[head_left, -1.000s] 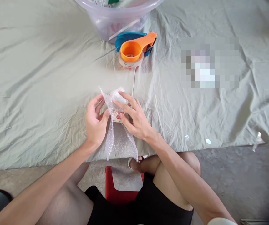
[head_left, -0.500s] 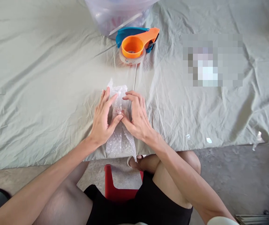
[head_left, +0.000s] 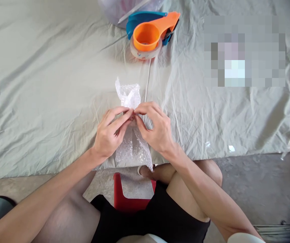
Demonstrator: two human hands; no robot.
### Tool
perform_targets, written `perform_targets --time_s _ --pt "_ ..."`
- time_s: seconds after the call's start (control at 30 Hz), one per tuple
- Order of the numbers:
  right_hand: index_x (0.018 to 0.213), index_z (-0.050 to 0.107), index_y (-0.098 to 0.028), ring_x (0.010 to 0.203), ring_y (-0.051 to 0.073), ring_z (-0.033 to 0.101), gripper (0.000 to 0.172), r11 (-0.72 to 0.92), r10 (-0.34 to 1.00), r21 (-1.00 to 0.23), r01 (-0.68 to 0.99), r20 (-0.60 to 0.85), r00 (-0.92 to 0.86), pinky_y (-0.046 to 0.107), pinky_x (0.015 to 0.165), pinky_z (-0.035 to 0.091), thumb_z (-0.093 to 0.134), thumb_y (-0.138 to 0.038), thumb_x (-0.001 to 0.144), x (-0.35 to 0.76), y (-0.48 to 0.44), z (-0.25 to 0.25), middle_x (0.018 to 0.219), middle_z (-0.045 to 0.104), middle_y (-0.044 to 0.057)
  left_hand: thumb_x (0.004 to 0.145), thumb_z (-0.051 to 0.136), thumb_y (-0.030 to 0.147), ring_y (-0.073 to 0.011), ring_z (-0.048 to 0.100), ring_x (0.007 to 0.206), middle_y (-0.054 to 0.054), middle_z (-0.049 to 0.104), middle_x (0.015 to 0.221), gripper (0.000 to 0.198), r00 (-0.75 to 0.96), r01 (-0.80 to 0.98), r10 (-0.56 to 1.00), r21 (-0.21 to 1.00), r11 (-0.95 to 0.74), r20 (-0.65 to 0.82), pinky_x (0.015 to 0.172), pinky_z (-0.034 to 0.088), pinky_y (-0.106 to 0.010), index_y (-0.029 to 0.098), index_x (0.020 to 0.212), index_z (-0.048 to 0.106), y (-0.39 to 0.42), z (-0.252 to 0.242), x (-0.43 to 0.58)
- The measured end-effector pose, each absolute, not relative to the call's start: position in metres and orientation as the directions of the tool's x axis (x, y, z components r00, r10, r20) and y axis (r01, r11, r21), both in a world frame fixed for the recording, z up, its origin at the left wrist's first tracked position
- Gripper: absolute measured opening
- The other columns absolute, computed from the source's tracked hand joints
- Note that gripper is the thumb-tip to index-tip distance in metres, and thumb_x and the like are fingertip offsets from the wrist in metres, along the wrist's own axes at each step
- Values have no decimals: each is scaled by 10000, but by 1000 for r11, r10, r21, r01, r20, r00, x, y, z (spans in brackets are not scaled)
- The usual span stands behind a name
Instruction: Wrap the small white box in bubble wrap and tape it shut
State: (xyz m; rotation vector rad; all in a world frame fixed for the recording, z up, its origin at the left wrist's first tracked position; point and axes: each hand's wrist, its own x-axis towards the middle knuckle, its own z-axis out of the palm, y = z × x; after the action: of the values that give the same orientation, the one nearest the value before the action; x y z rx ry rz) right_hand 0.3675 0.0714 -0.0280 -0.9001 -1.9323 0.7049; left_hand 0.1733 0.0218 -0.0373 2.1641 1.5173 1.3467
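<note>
A strip of clear bubble wrap (head_left: pixel 132 148) lies lengthwise on the cloth near the front edge, its far end (head_left: pixel 129 94) crumpled upward. My left hand (head_left: pixel 109 133) and my right hand (head_left: pixel 155 126) meet over its middle, fingers curled and fingertips pinched together on the wrap. Whatever lies inside the wrap is hidden under my fingers.
An orange and blue tape dispenser (head_left: pixel 150 33) with a roll of clear tape sits farther back. Behind it stands a clear plastic tub (head_left: pixel 124 8). The pale green cloth (head_left: pixel 46 84) covers the surface. A red stool (head_left: pixel 127 199) is under me, and a blurred patch lies at the right.
The small item seen inside the wrap a second ago is now covered. My fingers went from flat along the wrap's sides to pinching together over its middle.
</note>
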Motion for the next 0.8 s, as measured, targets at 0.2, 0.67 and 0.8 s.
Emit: perform_targets --time_s 0.2,0.67,0.8 --pt "1035 686 -291 1058 211 744 110 519 852 -789 328 446 -274 434 938 676 692 -195 1087 364 67 -31 1142 749 37 1147 713 256 -253 830 1239 -15 872 1240 133 44 665 821 596 -450 570 1133 706 -505 301 1216 818 23 -35 176" --pt "1260 757 -276 1016 200 784 263 598 788 -756 267 496 -364 400 908 692 588 -124 1128 371 59 -23 1149 802 41 1175 592 88 -187 809 1289 -32 855 1352 434 20 618 842 655 -434 539 1122 698 -394 307 1527 721 10 -29 175" --pt "1439 619 -316 1138 248 783 398 630 762 -707 322 481 -434 451 988 702 672 -125 1093 376 57 -27 1247 824 37 1151 655 90 -187 834 1249 -13 872 1302 332 -35 594 851 696 -404 524 1096 713 -386 295 1378 784 10 -26 175"
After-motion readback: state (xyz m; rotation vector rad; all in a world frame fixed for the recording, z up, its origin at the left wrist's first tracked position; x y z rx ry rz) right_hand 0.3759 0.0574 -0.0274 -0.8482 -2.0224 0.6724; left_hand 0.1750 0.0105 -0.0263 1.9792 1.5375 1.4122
